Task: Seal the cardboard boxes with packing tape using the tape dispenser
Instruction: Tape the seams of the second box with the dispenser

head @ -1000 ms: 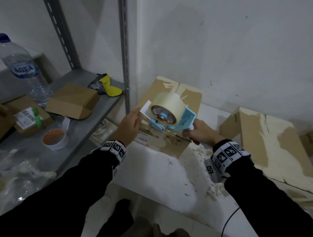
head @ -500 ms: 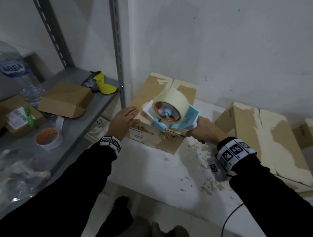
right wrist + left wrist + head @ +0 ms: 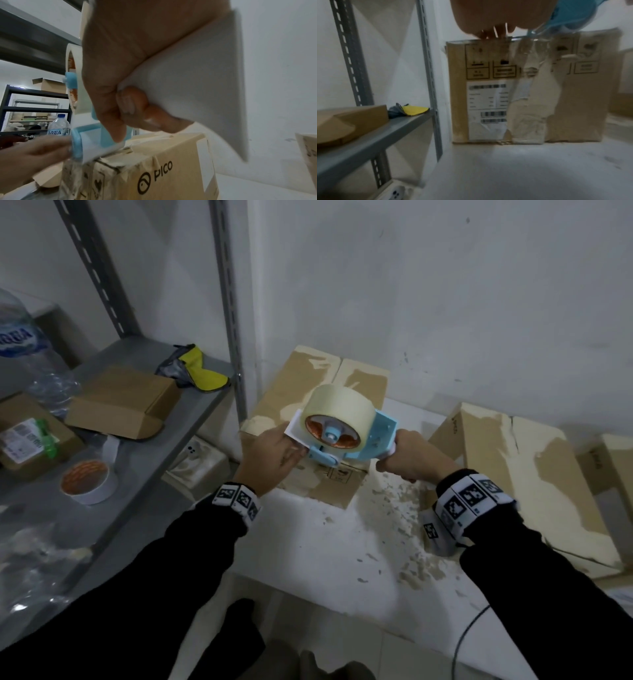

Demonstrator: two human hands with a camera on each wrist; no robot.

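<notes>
A light blue tape dispenser (image 3: 376, 436) with a cream tape roll (image 3: 337, 409) hovers over the near edge of a worn cardboard box (image 3: 291, 392). My right hand (image 3: 407, 457) grips its white handle (image 3: 188, 81). My left hand (image 3: 274, 453) reaches to the dispenser's front end, thumb and fingers on the tape end by the white flap (image 3: 296, 433). In the left wrist view a clear strip of tape runs from my fingertips (image 3: 488, 33) along the top edge of the box (image 3: 573, 94). The right wrist view shows the roller (image 3: 77, 146) just above that box (image 3: 154, 169).
A grey metal shelf (image 3: 144, 460) on the left carries a small folded box (image 3: 120, 402), a spare tape roll (image 3: 87, 481), a water bottle (image 3: 24, 354) and a yellow item (image 3: 202, 368). Another torn box (image 3: 513, 474) lies at the right. Paper scraps (image 3: 404, 508) litter the white surface.
My left hand has moved right from the box's left edge to the dispenser's front end. The dispenser and my right hand have hardly shifted.
</notes>
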